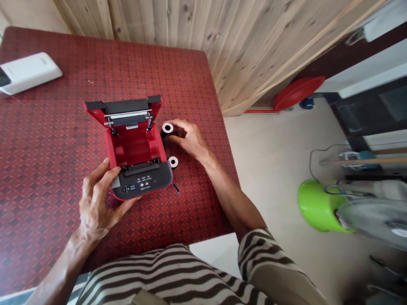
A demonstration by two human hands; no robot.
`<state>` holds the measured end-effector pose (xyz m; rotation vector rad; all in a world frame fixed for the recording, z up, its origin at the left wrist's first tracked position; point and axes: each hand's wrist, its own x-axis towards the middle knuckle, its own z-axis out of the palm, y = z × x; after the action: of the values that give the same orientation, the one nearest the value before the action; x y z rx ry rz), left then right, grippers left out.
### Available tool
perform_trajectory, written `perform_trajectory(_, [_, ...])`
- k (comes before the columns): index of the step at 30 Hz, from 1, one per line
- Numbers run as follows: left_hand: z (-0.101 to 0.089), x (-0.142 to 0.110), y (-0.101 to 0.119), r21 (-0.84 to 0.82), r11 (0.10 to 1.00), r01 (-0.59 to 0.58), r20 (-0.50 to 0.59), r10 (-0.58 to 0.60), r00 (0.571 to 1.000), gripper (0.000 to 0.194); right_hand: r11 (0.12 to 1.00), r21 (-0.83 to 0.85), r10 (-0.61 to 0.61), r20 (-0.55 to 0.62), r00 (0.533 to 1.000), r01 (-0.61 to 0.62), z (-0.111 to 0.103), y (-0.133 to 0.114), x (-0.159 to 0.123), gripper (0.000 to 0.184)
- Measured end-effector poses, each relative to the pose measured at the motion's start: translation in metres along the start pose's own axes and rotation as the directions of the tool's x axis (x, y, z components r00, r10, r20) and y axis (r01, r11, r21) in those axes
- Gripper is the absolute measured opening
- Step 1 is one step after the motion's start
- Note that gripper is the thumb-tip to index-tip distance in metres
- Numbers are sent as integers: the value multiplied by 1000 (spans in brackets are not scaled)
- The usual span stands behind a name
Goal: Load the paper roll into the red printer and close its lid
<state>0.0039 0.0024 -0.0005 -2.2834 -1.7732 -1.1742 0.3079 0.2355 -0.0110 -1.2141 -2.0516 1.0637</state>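
Note:
A red and black portable receipt printer [140,182] sits on the table with its lid [127,111] raised and its red paper bay [135,146] showing no roll inside. My left hand [98,192] grips the printer's front left corner, fingers along the side and thumb under the front edge. Just right of the printer, my right hand [190,137] pinches a small paper roll [167,128] between thumb and forefinger, its cored white end facing up. Below it, a second paper roll [173,162] stands close against the printer's right side. A short dark strap hangs at the front right corner.
The red patterned table [57,140] meets a wooden plank wall [178,25] at the back. A white power bank [32,73] lies at the far left. On the floor to the right are a green bucket [313,205], a fan [378,222] and a red basin [297,93].

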Motion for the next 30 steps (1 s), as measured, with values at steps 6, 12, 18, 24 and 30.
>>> perform_trajectory(6, [1,-2,1,-19,1000,10,30,-9,999,97,992,-59,-118,-148,982,110,-37,-50,-28,49])
perform_trajectory(12, [6,-5,4,-69,997,24,3,-24,1000,92,945,-207,-250,50,967,255,-64,-153,-68,40])
perform_trajectory(18, [8,-6,0,-50,999,-16,30,17,999,97,789,-491,-163,411,897,369,-4,-173,-37,35])
perform_trajectory(24, [9,-11,1,-77,996,34,43,-31,999,91,693,-603,-72,486,871,394,31,-167,-10,57])
perform_trajectory(30, [10,-10,4,-112,993,47,26,-44,999,89,708,-615,1,492,870,347,32,-171,3,57])
